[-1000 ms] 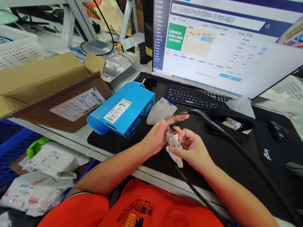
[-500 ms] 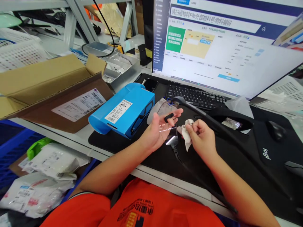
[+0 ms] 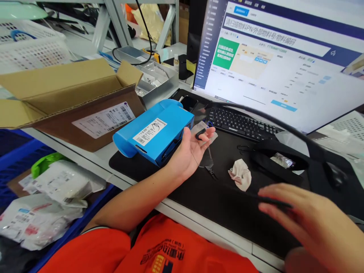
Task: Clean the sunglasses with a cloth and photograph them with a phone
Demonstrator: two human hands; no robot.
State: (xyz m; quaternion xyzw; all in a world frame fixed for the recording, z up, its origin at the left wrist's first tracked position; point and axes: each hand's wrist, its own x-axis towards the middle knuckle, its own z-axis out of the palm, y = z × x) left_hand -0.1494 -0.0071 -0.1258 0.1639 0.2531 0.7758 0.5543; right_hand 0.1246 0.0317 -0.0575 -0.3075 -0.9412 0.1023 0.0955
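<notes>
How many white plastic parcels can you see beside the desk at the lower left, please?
2: an upper parcel just below the desk edge, and a lower parcel beneath it. More may be hidden underneath them.

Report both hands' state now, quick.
Left hand: open, palm up, small black piece lying on the fingers.
Right hand: blurred, dark strip along the fingers; cannot tell if it grips.

a small black plastic piece [image 3: 200, 134] rests on the open left hand [image 3: 186, 155]
</notes>
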